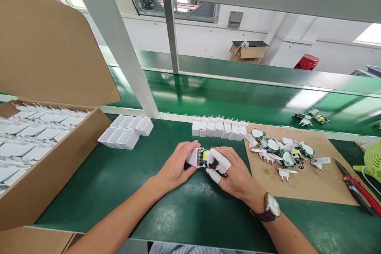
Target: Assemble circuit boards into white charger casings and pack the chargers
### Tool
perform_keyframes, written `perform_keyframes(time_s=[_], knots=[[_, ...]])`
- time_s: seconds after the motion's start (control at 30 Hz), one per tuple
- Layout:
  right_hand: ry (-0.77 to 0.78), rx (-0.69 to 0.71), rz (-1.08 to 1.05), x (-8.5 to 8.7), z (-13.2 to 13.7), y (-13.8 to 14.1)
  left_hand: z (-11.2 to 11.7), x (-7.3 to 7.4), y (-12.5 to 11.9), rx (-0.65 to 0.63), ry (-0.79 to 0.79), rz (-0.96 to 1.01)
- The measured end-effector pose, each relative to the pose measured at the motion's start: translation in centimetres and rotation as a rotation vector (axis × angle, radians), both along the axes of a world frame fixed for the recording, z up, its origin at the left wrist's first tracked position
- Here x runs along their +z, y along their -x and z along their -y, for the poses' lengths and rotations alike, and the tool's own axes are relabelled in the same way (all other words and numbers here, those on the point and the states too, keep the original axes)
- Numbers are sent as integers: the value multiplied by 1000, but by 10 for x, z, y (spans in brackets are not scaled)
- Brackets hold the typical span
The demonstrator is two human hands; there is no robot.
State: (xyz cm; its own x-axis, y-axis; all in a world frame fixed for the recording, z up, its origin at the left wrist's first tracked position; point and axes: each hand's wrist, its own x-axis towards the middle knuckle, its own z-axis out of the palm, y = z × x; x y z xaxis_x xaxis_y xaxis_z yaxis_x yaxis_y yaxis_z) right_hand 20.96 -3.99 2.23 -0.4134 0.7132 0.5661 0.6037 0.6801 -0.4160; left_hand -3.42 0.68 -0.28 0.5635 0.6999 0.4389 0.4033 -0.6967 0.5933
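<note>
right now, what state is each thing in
left hand: closed on the case
right hand: closed on the board, white covers on some fingers
case: held, open end towards the board
board: held, components exposed
carton: open, flap raised, white parts inside
left cases: grouped, open
plug cases: lined up
loose boards: heaped, uncased
pliers: lying, handles apart
watch: worn, right wrist

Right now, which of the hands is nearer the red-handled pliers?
Right. The right hand is across the brown board from the pliers, to their left; the left hand is farther left, beyond the right hand.
</note>
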Motion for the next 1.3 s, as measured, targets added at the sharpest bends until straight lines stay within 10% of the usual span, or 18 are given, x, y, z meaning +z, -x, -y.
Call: perform_keyframes(time_s=[0.83, 1.07, 1.3], knots=[[-15, 17, 69, -7, 0, 1, 1, -1, -6, -15, -59, 16], [156, 114, -259, 4, -4, -3, 4, 2, -2, -140, 207, -110], [199, 148, -180, -23, -11, -1, 0, 0, -3, -35, 382, 143]])
